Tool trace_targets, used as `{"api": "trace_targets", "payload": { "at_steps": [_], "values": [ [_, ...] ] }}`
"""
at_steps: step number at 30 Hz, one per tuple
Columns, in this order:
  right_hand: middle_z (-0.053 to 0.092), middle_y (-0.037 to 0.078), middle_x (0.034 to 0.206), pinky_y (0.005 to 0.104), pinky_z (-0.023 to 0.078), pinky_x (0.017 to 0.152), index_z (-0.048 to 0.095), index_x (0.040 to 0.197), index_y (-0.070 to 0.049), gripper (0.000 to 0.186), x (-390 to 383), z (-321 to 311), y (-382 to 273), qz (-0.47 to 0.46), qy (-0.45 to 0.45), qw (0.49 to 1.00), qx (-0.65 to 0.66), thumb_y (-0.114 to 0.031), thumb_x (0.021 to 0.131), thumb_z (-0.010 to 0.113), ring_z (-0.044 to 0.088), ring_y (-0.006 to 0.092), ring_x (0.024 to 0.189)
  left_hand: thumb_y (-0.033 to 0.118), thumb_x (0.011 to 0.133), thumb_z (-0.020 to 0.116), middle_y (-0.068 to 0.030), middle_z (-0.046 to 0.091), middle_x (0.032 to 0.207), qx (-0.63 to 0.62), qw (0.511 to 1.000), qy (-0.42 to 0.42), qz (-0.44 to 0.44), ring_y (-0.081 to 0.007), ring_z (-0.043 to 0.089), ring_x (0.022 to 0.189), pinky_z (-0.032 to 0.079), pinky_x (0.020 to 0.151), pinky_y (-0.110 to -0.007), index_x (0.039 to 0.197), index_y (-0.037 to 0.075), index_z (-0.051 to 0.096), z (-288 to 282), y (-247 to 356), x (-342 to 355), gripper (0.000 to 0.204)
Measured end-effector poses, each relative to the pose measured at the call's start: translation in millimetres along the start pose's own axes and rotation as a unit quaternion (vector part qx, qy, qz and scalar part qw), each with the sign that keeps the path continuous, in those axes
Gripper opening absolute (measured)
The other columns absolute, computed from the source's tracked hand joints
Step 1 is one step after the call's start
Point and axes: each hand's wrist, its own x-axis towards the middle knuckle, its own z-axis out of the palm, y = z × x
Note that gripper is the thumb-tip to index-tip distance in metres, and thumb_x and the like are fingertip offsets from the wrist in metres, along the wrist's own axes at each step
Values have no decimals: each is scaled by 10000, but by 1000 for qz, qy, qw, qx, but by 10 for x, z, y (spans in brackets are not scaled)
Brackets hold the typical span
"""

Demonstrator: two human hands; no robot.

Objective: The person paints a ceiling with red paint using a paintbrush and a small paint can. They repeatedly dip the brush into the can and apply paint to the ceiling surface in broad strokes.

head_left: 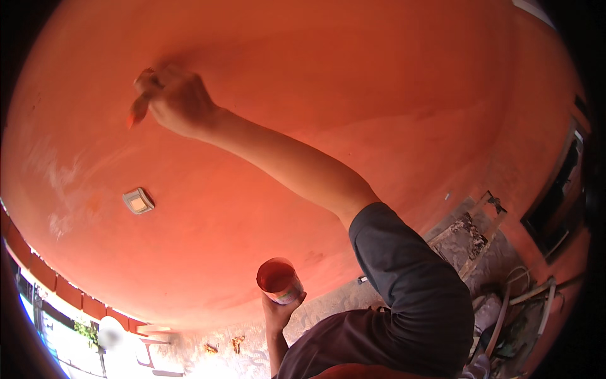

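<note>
My right hand (180, 98), at the end of a stretched-out arm, closes round a paintbrush (139, 108) against the orange-red wall (303, 76). The hand is slightly blurred; the brush's red-tipped bristles point down and left, and I cannot tell whether they touch the wall. Low in the middle, the fingers of my left hand (281, 312) wrap round a small open can (278, 278), coated red inside and tilted so its mouth shows. How much paint it holds cannot be made out.
A pale wall switch (138, 201) sits below the brush. Wooden frame pieces (483, 234) and piled items (505, 316) stand at the lower right, below a dark window (558, 189). At the lower left is a bright opening with a plant (88, 333).
</note>
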Motion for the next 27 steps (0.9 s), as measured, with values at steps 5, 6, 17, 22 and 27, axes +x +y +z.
{"api": "trace_targets", "payload": {
  "at_steps": [5,6,17,22,27],
  "values": [
    [828,78,1025,322,628,767,797,1207,-37,185,-109,-732,570,248,8,954,170,-164,1081,754,800,165,998,170,780,1054,-130,741,1339,38,999,28,-11,-235,716,1216,602,1036,-422,1471,14,592,-88,7,-31,846],
    [819,40,1109,315,625,833,791,1233,-28,233,-197,-926,865,280,41,937,203,-211,1089,775,770,119,1044,175,780,1054,-130,740,1340,44,999,22,-7,-234,716,1216,603,1035,-421,1471,14,591,-82,48,8,848],
    [772,130,1252,366,678,924,742,1308,46,374,-1025,-3851,2688,389,297,871,44,-94,983,862,775,212,1092,151,770,1045,-125,735,1340,24,999,-43,13,-236,716,1217,604,1030,-421,1469,18,581,-79,-2,229,849],
    [815,76,1166,355,650,825,778,1236,-34,222,-855,-3630,2279,408,227,873,-141,-112,1028,788,791,210,1044,141,765,1049,-122,732,1340,13,999,-43,-2,-234,714,1216,604,1028,-419,1472,22,576,-116,-76,190,859],
    [737,116,873,563,561,777,811,998,-113,124,-695,-2175,1561,91,34,931,-351,-123,947,699,721,373,858,123,765,1050,-119,733,1337,12,999,-41,21,-229,714,1211,605,1026,-418,1477,21,575,-83,-48,202,862]
  ]
}}
